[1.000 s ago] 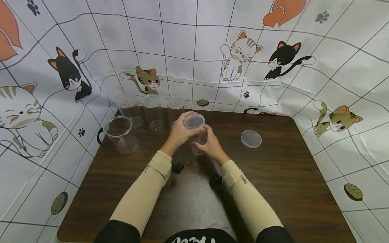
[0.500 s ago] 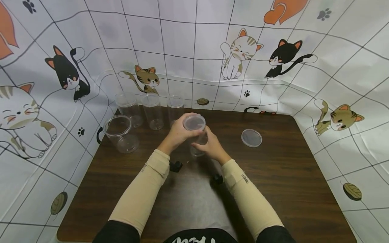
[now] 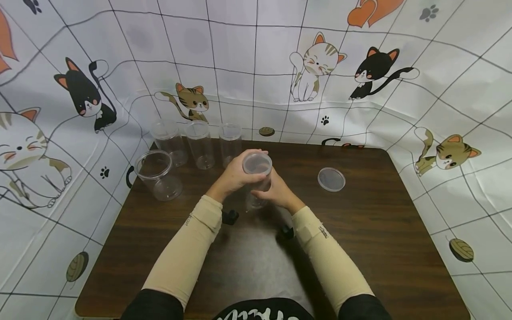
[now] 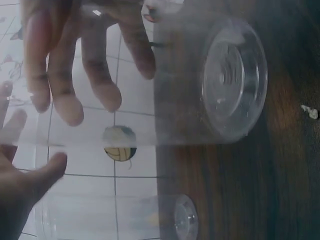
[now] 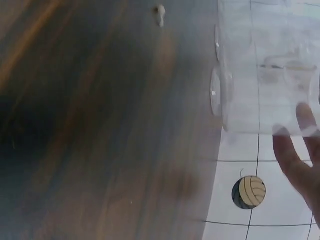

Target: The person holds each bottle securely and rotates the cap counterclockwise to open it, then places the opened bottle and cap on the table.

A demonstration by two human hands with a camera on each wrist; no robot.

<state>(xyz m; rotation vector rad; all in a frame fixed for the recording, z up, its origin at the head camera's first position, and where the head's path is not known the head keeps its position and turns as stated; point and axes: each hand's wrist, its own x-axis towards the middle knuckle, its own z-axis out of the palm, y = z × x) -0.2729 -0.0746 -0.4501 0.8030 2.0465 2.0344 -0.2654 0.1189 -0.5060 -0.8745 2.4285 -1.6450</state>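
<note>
Both hands hold a tall clear plastic jar (image 3: 257,202) with a cloudy lid (image 3: 257,163), near the middle of the table. My left hand (image 3: 235,174) grips it around the top, thumb across the front just below the lid. Lower on the opposite side, my right hand (image 3: 279,190) holds the jar with its fingers curled round the wall. The ringed base of the jar (image 4: 232,82) shows in the left wrist view, close over the wood. Fingers seen through its wall look blurred.
Three clear jars (image 3: 201,146) stand at the table's back left. A wider open jar (image 3: 166,186) is in front of them. One loose round lid (image 3: 331,179) lies right of the hands. A small pale scrap (image 4: 310,111) lies on the table (image 3: 380,231). Cat-print cloth hangs around.
The jar and both hands have come slightly closer to the person, with the grip unchanged. The head view has tilted a little, shifting the background slightly upward. The other jars and loose lid stay put.
</note>
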